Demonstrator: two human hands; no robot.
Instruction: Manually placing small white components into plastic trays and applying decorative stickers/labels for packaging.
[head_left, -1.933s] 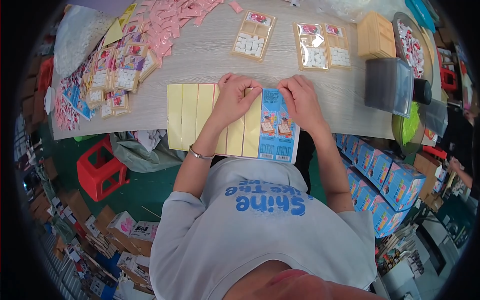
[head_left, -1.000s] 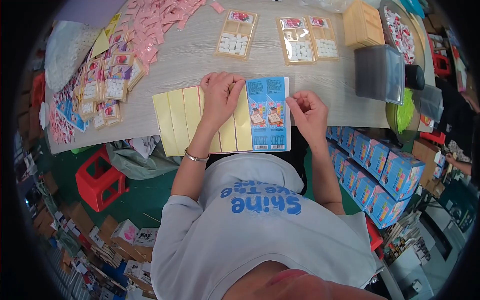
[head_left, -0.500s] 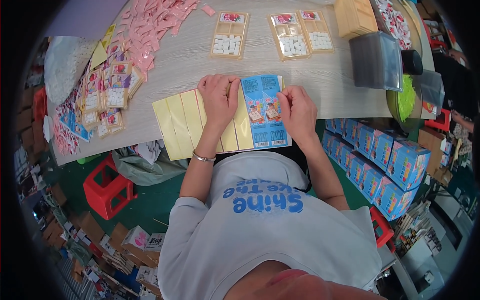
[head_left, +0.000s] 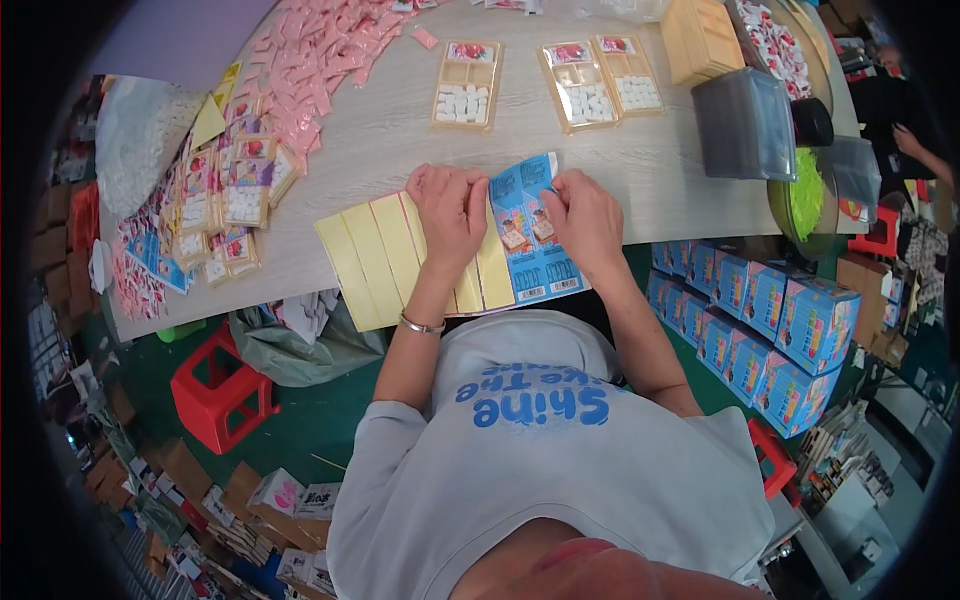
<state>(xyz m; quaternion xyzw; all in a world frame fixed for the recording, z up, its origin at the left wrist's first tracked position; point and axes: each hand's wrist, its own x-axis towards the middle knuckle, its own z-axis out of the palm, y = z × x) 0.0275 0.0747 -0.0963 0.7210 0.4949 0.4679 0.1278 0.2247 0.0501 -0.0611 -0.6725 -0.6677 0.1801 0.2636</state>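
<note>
A sticker sheet (head_left: 378,255) lies across the table's near edge, with bare yellow backing on its left and printed blue stickers (head_left: 530,262) on its right. My left hand (head_left: 448,215) is closed on the sheet's upper part, where the yellow meets the blue. With thumb and fingers closed together, my right hand (head_left: 588,222) pinches the right side of the blue stickers. The upper right corner of the blue part looks raised and bent. The fingertips of both hands are partly hidden. Beyond them lie a clear-covered tray with white pieces (head_left: 463,100) and two similar trays (head_left: 585,100).
Pink sachets (head_left: 310,60) spread over the far left, near piled filled trays (head_left: 245,190) and a bag of white pieces (head_left: 140,150). At right stand stacked tan trays (head_left: 700,40), clear lids (head_left: 745,125) and a bowl of green items (head_left: 808,195). Blue boxes (head_left: 780,320) are stacked below.
The sheet has tilted, its right side swinging up and its blue corner bending. Both hands still grip it, my right hand slightly nearer the left one. The whole view has shifted slightly.
</note>
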